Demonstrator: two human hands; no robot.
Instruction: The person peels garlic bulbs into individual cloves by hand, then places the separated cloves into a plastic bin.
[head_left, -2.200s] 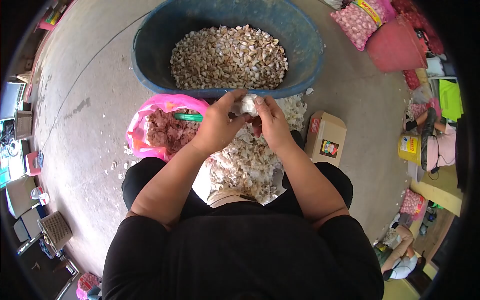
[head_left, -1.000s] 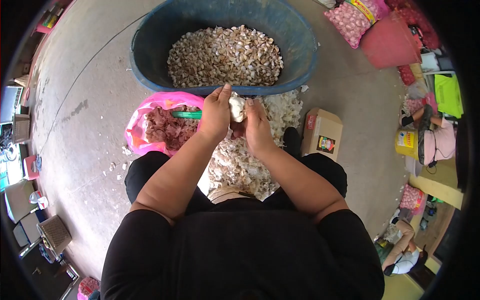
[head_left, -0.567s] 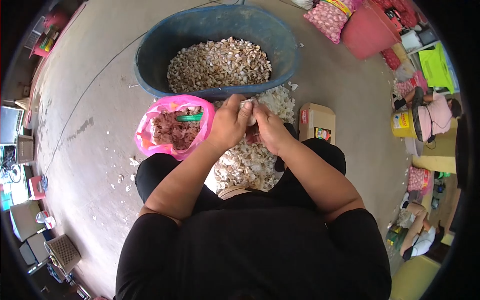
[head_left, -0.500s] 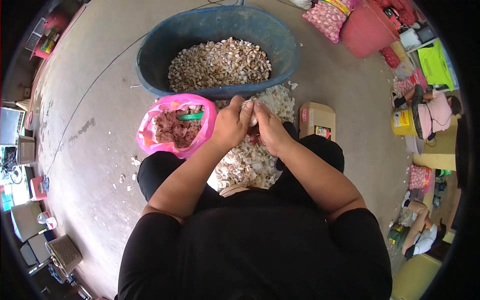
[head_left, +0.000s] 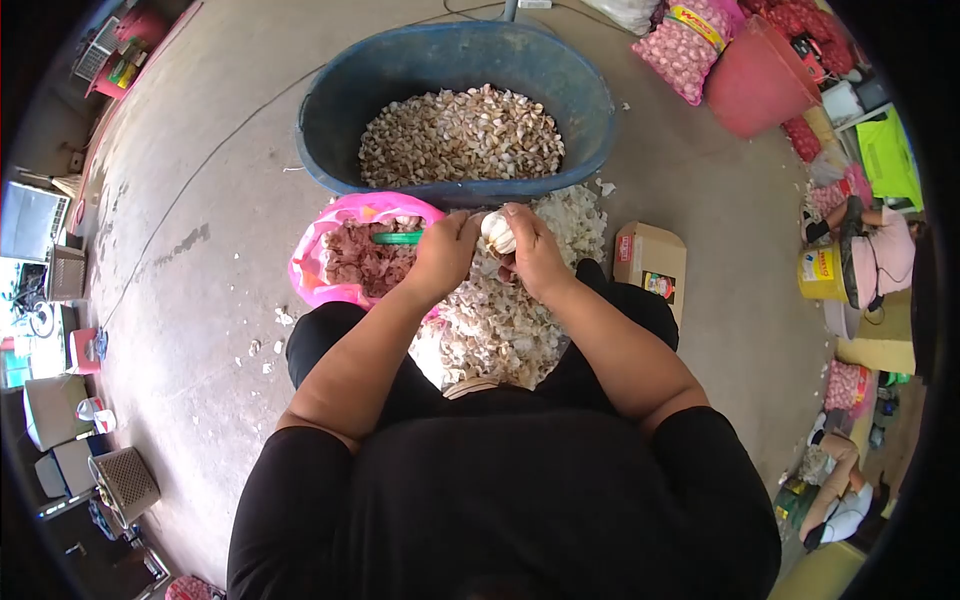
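A whitish garlic bulb (head_left: 496, 234) is held in my right hand (head_left: 533, 258), between thumb and fingers. My left hand (head_left: 446, 258) is closed just left of the bulb, its fingertips pinched together; what they hold, if anything, I cannot make out. Under both hands lies a heap of papery garlic skins (head_left: 500, 335) between my knees. Beside my left hand stands a pink plastic bag (head_left: 304, 255) holding garlic bulbs and reddish skins, with a green handle-like piece (head_left: 398, 238) in it. Beyond my hands, a blue tub (head_left: 330, 110) holds many loose garlic cloves (head_left: 460, 135).
A cardboard box (head_left: 652, 250) sits right of my knee. At the upper right are a net sack of garlic (head_left: 684, 50) and a red bucket (head_left: 757, 88). Two other people (head_left: 885, 260) sit at the far right. A thin cable (head_left: 225, 140) crosses the floor at left.
My hands have moved slightly apart, and the garlic bulb now shows plainly in my right hand. The whole view has shifted a little, so the surroundings appear further right and lower.
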